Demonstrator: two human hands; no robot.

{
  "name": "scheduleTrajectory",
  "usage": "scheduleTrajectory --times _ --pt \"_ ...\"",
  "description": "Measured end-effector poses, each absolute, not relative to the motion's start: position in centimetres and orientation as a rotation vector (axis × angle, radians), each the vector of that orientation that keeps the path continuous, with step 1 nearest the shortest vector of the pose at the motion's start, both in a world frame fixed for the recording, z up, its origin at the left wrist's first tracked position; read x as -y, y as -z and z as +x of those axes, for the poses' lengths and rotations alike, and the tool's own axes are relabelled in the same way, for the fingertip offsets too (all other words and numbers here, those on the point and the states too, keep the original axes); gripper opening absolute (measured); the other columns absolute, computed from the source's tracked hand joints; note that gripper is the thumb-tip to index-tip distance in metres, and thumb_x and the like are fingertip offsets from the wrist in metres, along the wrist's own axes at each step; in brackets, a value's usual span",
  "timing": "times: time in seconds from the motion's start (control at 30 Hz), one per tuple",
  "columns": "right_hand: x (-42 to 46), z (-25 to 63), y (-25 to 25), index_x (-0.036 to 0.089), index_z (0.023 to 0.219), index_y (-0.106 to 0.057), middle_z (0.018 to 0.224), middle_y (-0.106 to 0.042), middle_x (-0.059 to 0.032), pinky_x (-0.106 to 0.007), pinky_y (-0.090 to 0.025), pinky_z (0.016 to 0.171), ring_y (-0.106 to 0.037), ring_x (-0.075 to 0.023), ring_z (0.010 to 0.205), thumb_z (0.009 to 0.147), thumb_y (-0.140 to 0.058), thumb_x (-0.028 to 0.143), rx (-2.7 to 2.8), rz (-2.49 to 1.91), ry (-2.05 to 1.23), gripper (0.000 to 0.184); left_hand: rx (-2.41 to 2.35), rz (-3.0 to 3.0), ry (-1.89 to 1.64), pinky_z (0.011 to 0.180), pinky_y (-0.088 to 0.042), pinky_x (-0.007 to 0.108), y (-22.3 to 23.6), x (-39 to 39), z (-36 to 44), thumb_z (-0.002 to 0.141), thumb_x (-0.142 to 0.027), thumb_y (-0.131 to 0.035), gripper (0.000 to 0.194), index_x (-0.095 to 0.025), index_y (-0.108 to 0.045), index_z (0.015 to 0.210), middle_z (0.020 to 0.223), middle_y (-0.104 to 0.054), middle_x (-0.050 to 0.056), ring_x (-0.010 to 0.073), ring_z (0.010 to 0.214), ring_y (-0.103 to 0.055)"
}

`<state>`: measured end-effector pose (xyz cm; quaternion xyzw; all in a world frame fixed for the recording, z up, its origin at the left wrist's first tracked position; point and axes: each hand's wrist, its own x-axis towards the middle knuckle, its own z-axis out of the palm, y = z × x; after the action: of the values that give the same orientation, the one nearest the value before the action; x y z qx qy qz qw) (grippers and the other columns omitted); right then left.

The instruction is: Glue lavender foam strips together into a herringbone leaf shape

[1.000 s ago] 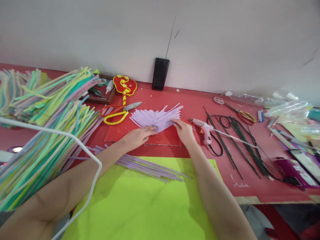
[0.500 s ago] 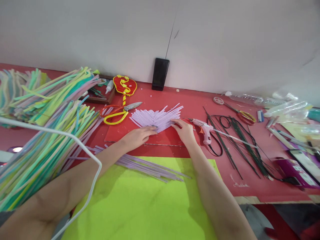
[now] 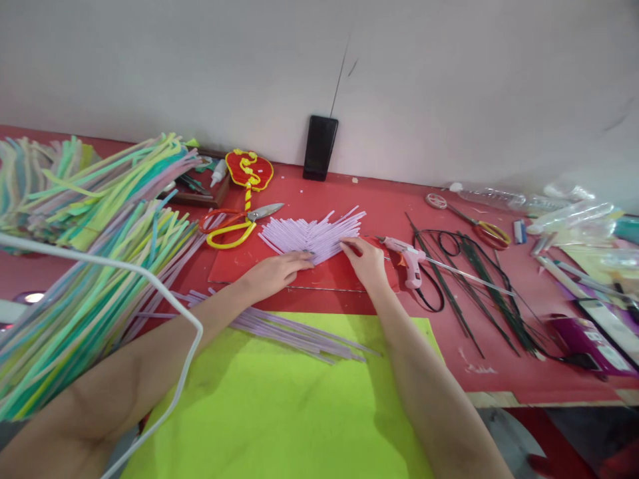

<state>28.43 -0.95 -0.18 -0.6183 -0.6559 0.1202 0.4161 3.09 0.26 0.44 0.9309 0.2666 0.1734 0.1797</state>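
Lilac pipe cleaners point(image 3: 314, 234) lie in a fan of slanted rows that meet along a middle line, on a red board point(image 3: 234, 269). My left hand point(image 3: 279, 271) rests at the fan's lower edge, its fingers stretched out and the tips touching the stems. At the right edge of the fan, my right hand point(image 3: 367, 259) has thumb and forefinger pinched on the end of a lilac pipe cleaner. Loose lilac pipe cleaners point(image 3: 294, 336) lie below my left wrist, partly over a lime green sheet point(image 3: 299, 406).
Left are bundles of coloured pipe cleaners point(image 3: 100, 306), scissors point(image 3: 232, 229) and a red-yellow ornament point(image 3: 249, 174). A phone point(image 3: 320, 148) leans on the wall. Right lie a pink glue gun point(image 3: 410, 259), dark green stems point(image 3: 492, 293) and more scissors point(image 3: 492, 234). A white cable point(image 3: 174, 299) crosses my left arm.
My right hand has shifted very slightly at the fan's right edge. My left hand and the fan look the same.
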Motion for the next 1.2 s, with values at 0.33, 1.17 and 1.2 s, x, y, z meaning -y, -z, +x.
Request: scheduleTrajectory --times 0.33,1.17,1.2 --pt "0.7 27.8 0.7 0.021 0.088 -0.069 0.093 -0.073 -0.0029 -0.035 -0.05 0.088 -0.067 -0.0195 0.088 0.078 -0.062 0.033 1.501 -1.533 -0.355 0.018 -0.777 2.614 -0.454 0.112 -0.034 0.033 -0.5 -0.2 3.2 0.085 -0.002 -0.04 0.045 -0.02 -0.055 0.123 0.141 -0.049 0.004 0.0137 0.13 -0.045" --pt "-0.1 27.5 0.8 0.021 0.083 -0.066 0.087 -0.072 -0.0049 -0.036 -0.051 0.085 -0.067 -0.0199 0.084 0.075 -0.061 0.033 1.426 -1.563 -0.4 0.015 -0.761 2.615 -0.502 0.111 -0.035 0.036 -0.2 -0.3 3.2 0.085 -0.003 -0.039 0.045 -0.021 -0.055 0.123 0.14 -0.05 0.004 0.0144 0.129 -0.046" --pt "0.0 27.6 0.8 0.021 0.083 -0.066 0.087 -0.072 -0.0049 -0.036 -0.052 0.085 -0.067 -0.0198 0.084 0.076 -0.06 0.034 1.43 -1.554 -0.414 0.016 -0.758 2.614 -0.506 0.111 -0.035 0.035 -0.2 -0.3 3.2 0.085 -0.003 -0.039 0.044 -0.021 -0.055 0.123 0.14 -0.05 0.004 0.0143 0.129 -0.046"
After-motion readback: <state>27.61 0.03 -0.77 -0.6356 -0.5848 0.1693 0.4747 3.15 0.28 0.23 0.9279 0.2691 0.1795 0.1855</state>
